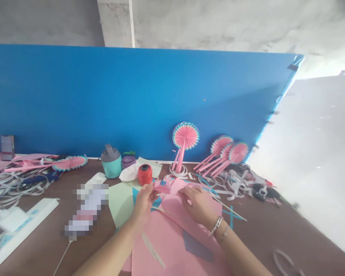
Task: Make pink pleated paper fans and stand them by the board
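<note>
My left hand (144, 198) pinches the left end of a folded pink paper piece (176, 185) with some blue on it. The right part of that piece is between the fingers of my right hand (196, 202), which wears bracelets at the wrist. Both hands are above large pink sheets (158, 245) on the brown table. A red thread spool (145, 175) stands just behind my left hand. Pale green paper (119, 203) lies to the left, and a grey piece (197, 246) rests on the pink sheets.
Round pleated pink fans (186, 136) lean against the blue partition (117, 96). A teal cup (111, 163), a power strip (25, 226) and coiled white strips (237, 184) are around the table (276, 237). A phone (7, 147) stands far left.
</note>
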The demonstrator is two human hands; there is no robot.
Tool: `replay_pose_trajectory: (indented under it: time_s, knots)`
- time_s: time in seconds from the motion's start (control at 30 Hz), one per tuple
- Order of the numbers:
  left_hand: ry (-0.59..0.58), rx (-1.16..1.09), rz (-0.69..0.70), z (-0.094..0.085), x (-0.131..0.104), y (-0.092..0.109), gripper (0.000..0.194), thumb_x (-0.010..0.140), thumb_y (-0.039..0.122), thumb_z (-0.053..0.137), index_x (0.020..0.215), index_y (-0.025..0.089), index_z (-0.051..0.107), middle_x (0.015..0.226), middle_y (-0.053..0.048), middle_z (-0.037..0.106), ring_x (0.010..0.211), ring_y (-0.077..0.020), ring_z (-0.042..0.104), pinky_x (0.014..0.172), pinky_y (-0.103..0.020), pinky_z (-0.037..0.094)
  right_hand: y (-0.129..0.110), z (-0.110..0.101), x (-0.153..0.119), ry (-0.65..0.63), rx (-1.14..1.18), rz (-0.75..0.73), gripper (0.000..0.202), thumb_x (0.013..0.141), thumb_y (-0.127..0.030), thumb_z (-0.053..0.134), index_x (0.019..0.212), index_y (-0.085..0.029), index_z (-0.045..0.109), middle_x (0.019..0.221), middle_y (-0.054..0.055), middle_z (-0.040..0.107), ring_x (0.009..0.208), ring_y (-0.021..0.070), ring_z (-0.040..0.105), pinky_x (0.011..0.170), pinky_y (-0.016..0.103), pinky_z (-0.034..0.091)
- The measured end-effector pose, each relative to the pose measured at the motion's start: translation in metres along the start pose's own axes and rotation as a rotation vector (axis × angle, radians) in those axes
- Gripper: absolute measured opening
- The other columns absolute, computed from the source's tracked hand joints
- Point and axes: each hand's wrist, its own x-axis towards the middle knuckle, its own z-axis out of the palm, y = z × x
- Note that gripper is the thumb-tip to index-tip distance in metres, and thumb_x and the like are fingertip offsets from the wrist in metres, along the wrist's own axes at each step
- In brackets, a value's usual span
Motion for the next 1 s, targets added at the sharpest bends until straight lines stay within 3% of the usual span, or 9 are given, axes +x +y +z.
replay_pose_trajectory:
  time_s: [0.1,0.3,0.43,0.53,0.63,0.83,0.93,1.0]
  knots:
    - [0.056,-0.071,0.001,-0.005,0.007,0.005,0.037,0.065,0.047,0.076,0.084,0.019,0.063,0.074,0.001,0.067,0.066,-0.0121,0.063,0.058,-0.021,0.046,0.000,-0.004,0.001,-0.028,0.040,0.017,0.021,0.087,-0.029,0.049,0.089,-0.022,0.068,0.073,0.001,0.070,0.072,0.0175,0.064,0.076,0.032,0.041]
    - [0.187,-0.179,-0.008,-0.009,0.015,0.019,0.029,0.081,0.046,0.063,0.096,0.021,0.065,0.082,-0.001,0.071,0.074,-0.0134,0.066,0.063,-0.021,0.052,0.017,-0.003,0.004,0.050,0.166,0.159,0.051,0.097,-0.039,0.027,0.067,-0.019,0.064,0.061,0.003,0.065,0.060,0.0160,0.059,0.065,0.027,0.040]
    - [0.203,-0.181,-0.087,-0.008,0.015,0.031,0.025,0.081,0.041,0.064,0.093,0.019,0.066,0.064,0.001,0.066,0.053,-0.0119,0.060,0.051,-0.021,0.049,0.034,0.007,0.002,0.097,0.119,0.269,0.043,0.095,-0.034,0.032,0.076,-0.019,0.067,0.066,0.003,0.066,0.061,0.0168,0.060,0.061,0.026,0.039]
    - [0.026,-0.010,-0.222,-0.011,0.014,0.034,0.028,0.075,0.041,0.070,0.085,0.016,0.067,0.052,0.002,0.059,0.040,-0.0096,0.051,0.042,-0.021,0.042,0.045,0.015,-0.003,0.137,-0.038,0.314,0.027,0.088,-0.023,0.042,0.087,-0.021,0.068,0.080,0.005,0.069,0.075,0.0195,0.061,0.068,0.029,0.040]
    - [-0.236,0.283,-0.222,-0.015,0.012,0.028,0.031,0.070,0.041,0.074,0.083,0.013,0.068,0.064,-0.004,0.066,0.053,-0.0147,0.061,0.052,-0.024,0.046,0.055,0.021,-0.009,0.181,-0.182,0.326,0.027,0.081,-0.013,0.046,0.091,-0.022,0.069,0.091,0.007,0.068,0.086,0.0228,0.059,0.071,0.033,0.039]
    - [-0.450,0.727,-0.034,-0.018,0.007,0.011,0.022,0.068,0.036,0.074,0.078,0.017,0.072,0.082,-0.006,0.071,0.079,-0.0214,0.064,0.072,-0.028,0.047,0.061,0.021,-0.012,-0.028,-0.239,0.273,0.009,0.074,-0.023,0.059,0.069,-0.022,0.066,0.092,0.005,0.065,0.088,0.0249,0.054,0.069,0.035,0.037]
    - [-0.567,1.035,0.121,-0.017,0.006,0.006,0.020,0.077,0.033,0.063,0.088,0.020,0.073,0.093,-0.006,0.071,0.086,-0.0222,0.063,0.080,-0.032,0.046,0.058,0.019,-0.008,-0.047,-0.228,0.276,0.015,0.079,-0.021,0.054,0.067,-0.021,0.064,0.092,0.006,0.066,0.092,0.0247,0.054,0.074,0.037,0.036]
    - [-0.580,1.203,0.251,-0.016,0.004,0.003,0.020,0.080,0.030,0.060,0.092,0.020,0.072,0.096,-0.007,0.069,0.090,-0.0232,0.062,0.083,-0.035,0.047,0.054,0.016,-0.005,-0.025,-0.152,0.285,0.016,0.082,-0.019,0.050,0.073,-0.021,0.064,0.093,0.006,0.067,0.093,0.0236,0.056,0.080,0.038,0.036]
